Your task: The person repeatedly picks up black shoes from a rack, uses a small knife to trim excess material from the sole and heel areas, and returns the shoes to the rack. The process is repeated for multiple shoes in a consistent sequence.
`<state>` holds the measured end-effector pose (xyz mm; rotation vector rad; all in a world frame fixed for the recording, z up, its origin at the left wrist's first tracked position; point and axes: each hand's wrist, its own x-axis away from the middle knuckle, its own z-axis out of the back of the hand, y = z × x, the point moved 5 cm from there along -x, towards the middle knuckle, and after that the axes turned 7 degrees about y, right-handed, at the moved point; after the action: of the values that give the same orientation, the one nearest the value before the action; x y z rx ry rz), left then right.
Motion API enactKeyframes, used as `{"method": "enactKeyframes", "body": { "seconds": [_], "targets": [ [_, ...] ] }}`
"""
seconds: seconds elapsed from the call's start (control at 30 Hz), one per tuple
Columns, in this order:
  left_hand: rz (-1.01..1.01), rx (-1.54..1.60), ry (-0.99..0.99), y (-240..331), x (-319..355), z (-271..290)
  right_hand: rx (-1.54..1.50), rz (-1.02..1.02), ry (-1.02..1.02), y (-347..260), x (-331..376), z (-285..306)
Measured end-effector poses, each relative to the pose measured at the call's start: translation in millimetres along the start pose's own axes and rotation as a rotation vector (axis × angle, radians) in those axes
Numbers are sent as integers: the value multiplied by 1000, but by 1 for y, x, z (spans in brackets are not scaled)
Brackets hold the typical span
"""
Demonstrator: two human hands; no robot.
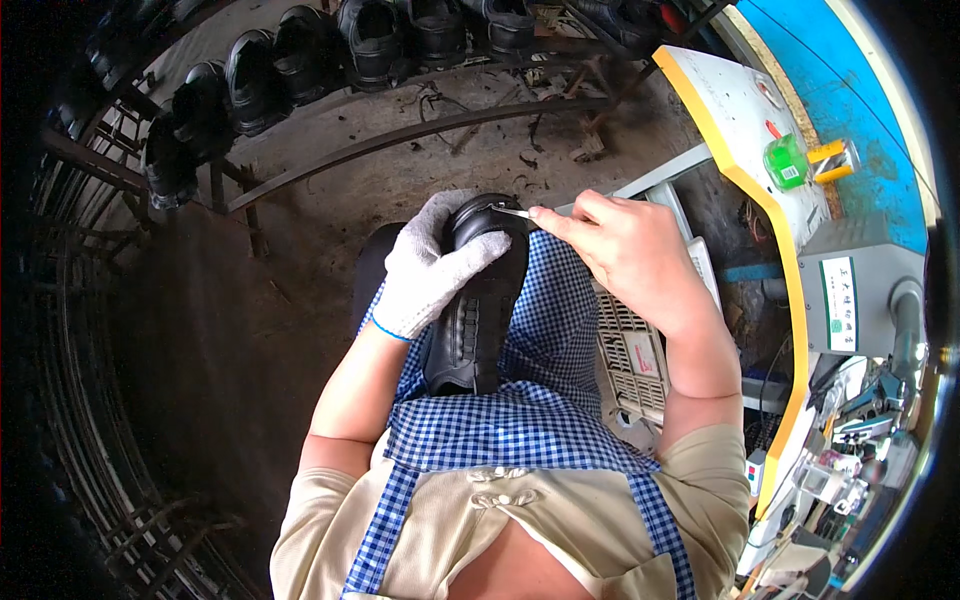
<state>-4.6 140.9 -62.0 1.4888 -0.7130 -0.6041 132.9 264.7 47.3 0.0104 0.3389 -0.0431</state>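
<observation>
A black shoe (473, 325) lies lengthwise over my lap, on a blue-and-white checked apron (555, 330). My left hand (428, 268), in a pale knit glove with a blue cuff edge, is wrapped round the far part of the shoe, thumb across its top. Bare and pinched closed, my right hand (630, 250) holds a thin, pale metal tool (513, 211) whose exact kind I cannot make out. The tool's tip meets the shoe's far end near the rim. Part of the shoe is hidden under the glove.
Several black shoes (372, 40) stand along a metal rack (420, 130) beyond my knees. At right is a yellow-edged sewing machine table (740, 150) bearing a green container (786, 162) and a grey machine (860, 290). A pale plastic crate (630, 345) sits beside my right leg.
</observation>
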Motion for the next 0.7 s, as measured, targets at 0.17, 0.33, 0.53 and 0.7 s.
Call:
{"method": "enactKeyframes", "body": {
  "seconds": [0.17,0.33,0.53,0.7],
  "targets": [
    [11,-16,-10,4,2,0,47,18,58,-3,0,-10],
    [-10,-64,-94,20,7,-16,-83,-172,257,-3,4,-28],
    [-6,-32,-57,7,3,-6,-258,-152,95,2,18,-8],
    [-4,-63,-91,20,6,-14,-187,-57,78,11,12,7]
  ]
}}
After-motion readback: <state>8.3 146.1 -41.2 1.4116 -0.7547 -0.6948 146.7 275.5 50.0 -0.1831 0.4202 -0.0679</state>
